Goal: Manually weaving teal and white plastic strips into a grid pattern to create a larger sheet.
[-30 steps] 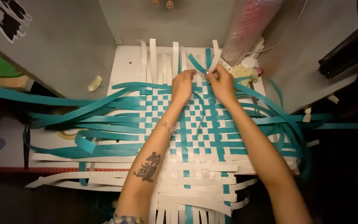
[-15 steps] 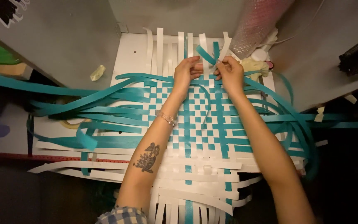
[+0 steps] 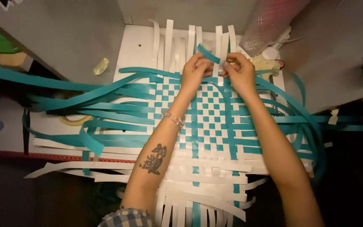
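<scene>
Hands: left hand (image 3: 195, 71), right hand (image 3: 239, 72) | both pinch teal strip (image 3: 209, 54) | over woven mat (image 3: 209, 122)

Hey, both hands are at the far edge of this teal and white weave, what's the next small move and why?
Probably tuck the loose teal strip end, pinched between the left hand and right hand, under the next white strip; it sticks up above the checkered mat, unwoven.

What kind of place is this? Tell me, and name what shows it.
Probably a home craft corner. Both hands work at a woven mat of teal and white strips on a small white table, with a tape roll beside it and bubble wrap behind.
</scene>
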